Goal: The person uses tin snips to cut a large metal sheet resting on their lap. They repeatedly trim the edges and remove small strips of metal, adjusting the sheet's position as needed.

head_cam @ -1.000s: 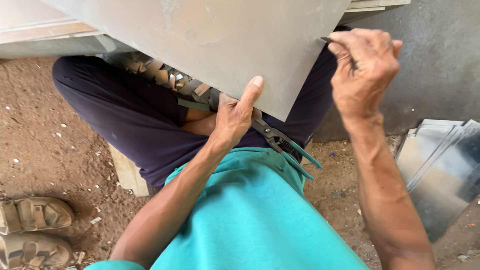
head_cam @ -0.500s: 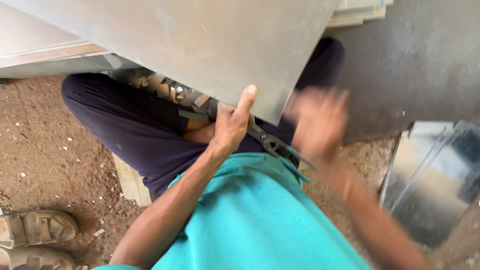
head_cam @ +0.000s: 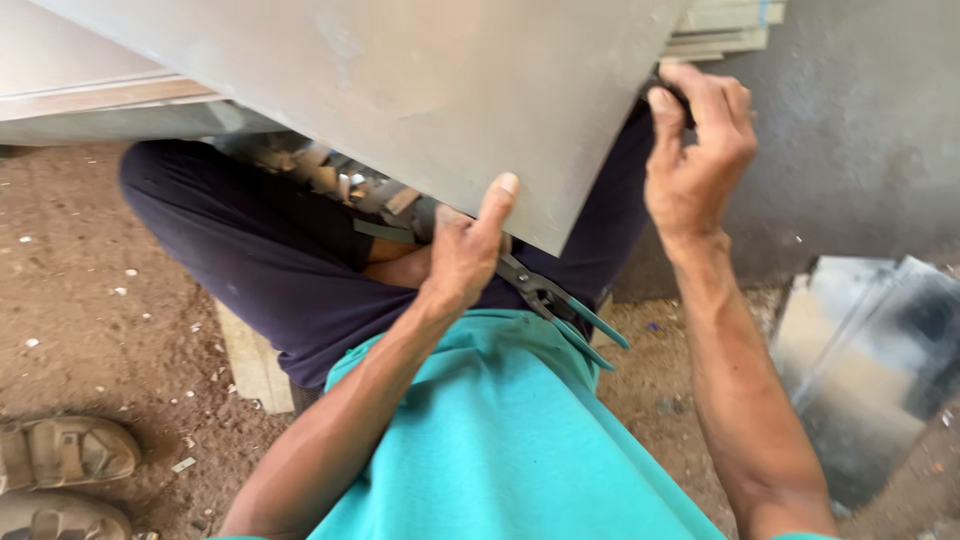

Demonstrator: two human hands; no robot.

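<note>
A large flat sheet of dull grey metal point(head_cam: 400, 90) fills the upper part of the view, tilted across the lap of a seated person in dark navy trousers point(head_cam: 270, 270) and a teal shirt point(head_cam: 500, 440), apparently so that its near edge sits within reach of both hands. The packed brown dirt floor point(head_cam: 90, 300) lies beneath, strewn with pale chips. To the right, a folded piece of shiny sheet metal point(head_cam: 870, 370) rests on the ground against a grey wall point(head_cam: 860, 130), well apart from the work.

The right hand point(head_cam: 695, 160) is closed over the sheet's right corner, fingers curled round the edge with the thumb pressed on the face, seemingly steadying it; whether something small is pinched there too cannot be told. The left hand point(head_cam: 465, 250) grips the lower edge from below, thumb laid up on the top face and the other fingers hidden underneath, a hold that looks meant to bear the weight.

Just under that hand, a pair of metal snips with teal handles point(head_cam: 565, 315) lies on the lap, touched by neither hand and kept near. A pale wooden block point(head_cam: 255, 365) serves as the seat. At lower left, two tan sandals point(head_cam: 65, 470) sit on the dirt.
</note>
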